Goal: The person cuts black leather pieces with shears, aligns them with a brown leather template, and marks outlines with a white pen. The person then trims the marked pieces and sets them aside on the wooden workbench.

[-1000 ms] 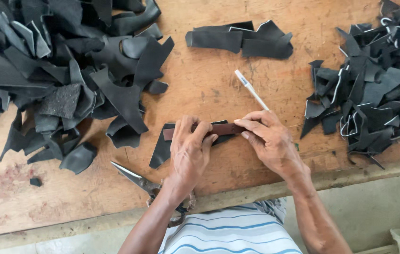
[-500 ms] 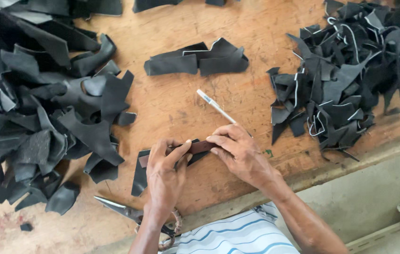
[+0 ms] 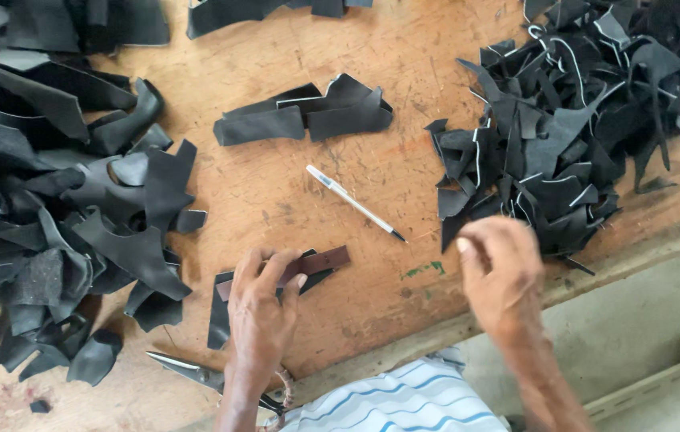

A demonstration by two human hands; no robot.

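**Left hand pinning a brown strip on the wooden bench**

The left hand [image 3: 260, 308] is pressing its fingers down on a brown leather strip [image 3: 320, 262], low and centre in the frame, holding it over a black leather piece [image 3: 220, 316] lying on the wooden table [image 3: 276, 200]. The right hand [image 3: 500, 276] is hovering, blurred, at lower right, near the right-hand scrap pile [image 3: 564, 144]; its grip cannot be told, and nothing is showing in it. A white pen [image 3: 354, 202] is lying between the hands and a small stack of black pieces [image 3: 304, 116] at upper centre. Scissors [image 3: 192, 372] are resting beside the left wrist. A larger black heap [image 3: 44, 208] is filling the left side.
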